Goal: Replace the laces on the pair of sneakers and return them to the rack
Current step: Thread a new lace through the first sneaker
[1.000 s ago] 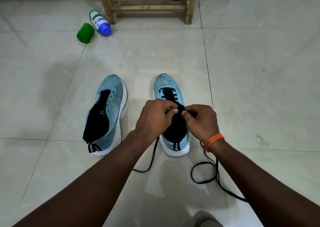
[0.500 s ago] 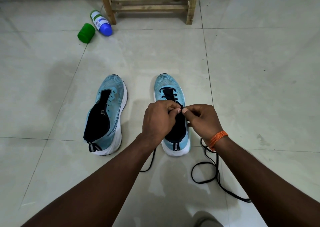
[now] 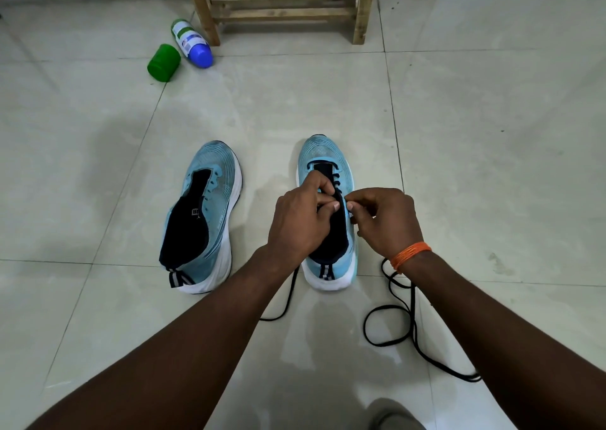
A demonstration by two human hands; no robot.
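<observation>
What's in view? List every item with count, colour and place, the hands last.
left sneaker: 1, light blue, white sole, floor, no lace
right sneaker: 1, light blue, white sole, under both hands, partly laced
lace: 1, black, through right sneaker, ends loose on floor
bottle: 1, white, blue end, lying by rack's leg
green cap: 1, green, lying beside bottle
rack: 1, wood, top edge
floor: 1, pale tiles, throughout
wristband: 1, orange, right wrist
left hand: 1, pinching lace at eyelets
right hand: 1, pinching lace at eyelets
</observation>
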